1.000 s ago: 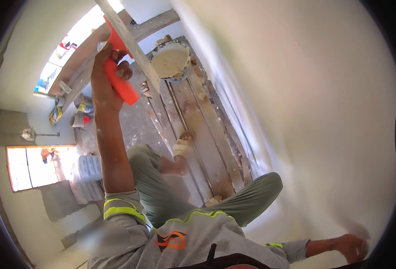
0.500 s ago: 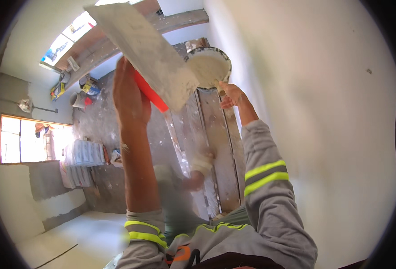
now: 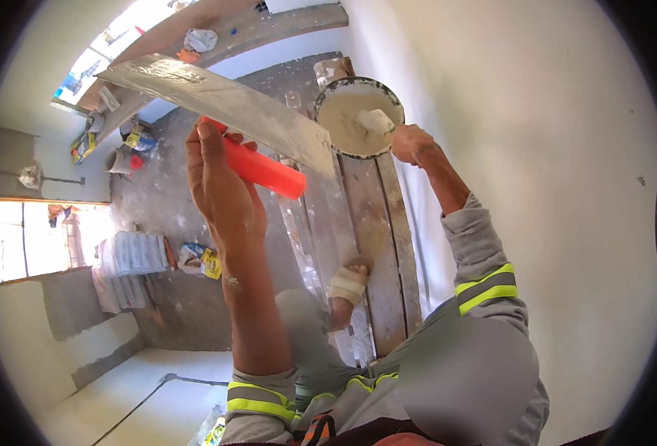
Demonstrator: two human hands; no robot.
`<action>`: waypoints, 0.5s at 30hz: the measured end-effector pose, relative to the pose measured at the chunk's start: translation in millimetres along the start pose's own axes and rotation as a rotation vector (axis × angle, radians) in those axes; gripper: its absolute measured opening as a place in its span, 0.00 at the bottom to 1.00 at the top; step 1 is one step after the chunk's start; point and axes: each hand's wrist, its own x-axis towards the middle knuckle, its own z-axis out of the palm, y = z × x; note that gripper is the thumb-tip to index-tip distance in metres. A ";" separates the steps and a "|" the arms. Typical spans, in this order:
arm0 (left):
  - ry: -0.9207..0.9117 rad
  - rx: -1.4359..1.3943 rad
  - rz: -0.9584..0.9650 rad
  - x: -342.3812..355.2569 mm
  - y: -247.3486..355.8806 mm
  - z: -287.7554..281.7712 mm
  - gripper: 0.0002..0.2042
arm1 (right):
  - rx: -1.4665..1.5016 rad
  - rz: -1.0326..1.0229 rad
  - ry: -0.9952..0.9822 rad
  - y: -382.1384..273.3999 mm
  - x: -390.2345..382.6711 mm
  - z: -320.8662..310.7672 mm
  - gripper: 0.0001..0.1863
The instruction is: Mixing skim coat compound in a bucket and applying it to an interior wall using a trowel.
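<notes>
My left hand (image 3: 224, 178) is closed round the red handle (image 3: 269, 171) of a plastering trowel. The trowel's long, wide metal blade (image 3: 224, 104) is smeared with pale plaster and stretches up to the left, tilted. To its right, my right hand (image 3: 414, 144) is closed at the rim of a round, dark-rimmed bucket (image 3: 397, 99) of creamy off-white plaster (image 3: 343, 119). From that fist a putty knife (image 3: 375, 121) with a plaster-coated blade reaches over the bucket's contents; its handle is hidden in my fingers. The trowel blade's right end lies close to the bucket's left rim.
Worn wooden planks (image 3: 377, 223) run beneath the bucket, and a sandalled foot (image 3: 349, 286) is on them. A pale wall (image 3: 551, 149) rises along the right. Stacked wrapped bundles (image 3: 139, 253) stand by the window (image 3: 46, 238); bags (image 3: 201, 260) lie on the grey floor.
The trowel has tilted so its blade shows flatter and its red handle faces me more. My right hand has shifted right, and the putty knife's blade now shows over the bucket.
</notes>
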 end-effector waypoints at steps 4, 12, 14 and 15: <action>-0.009 -0.009 -0.028 0.8 -2.9 3.3 0.13 | -0.172 0.022 -0.079 8.1 20.7 -3.4 0.14; 0.025 -0.031 -0.059 2.4 4.1 -22.4 0.13 | -0.569 -0.383 -0.153 5.9 53.0 43.0 0.09; 0.034 -0.016 -0.074 4.4 0.5 -25.0 0.13 | -0.956 -0.711 -0.223 -1.5 49.2 46.5 0.08; 0.047 -0.006 -0.100 5.2 -0.4 -26.2 0.13 | -0.884 -0.728 -0.222 -1.2 48.6 52.1 0.06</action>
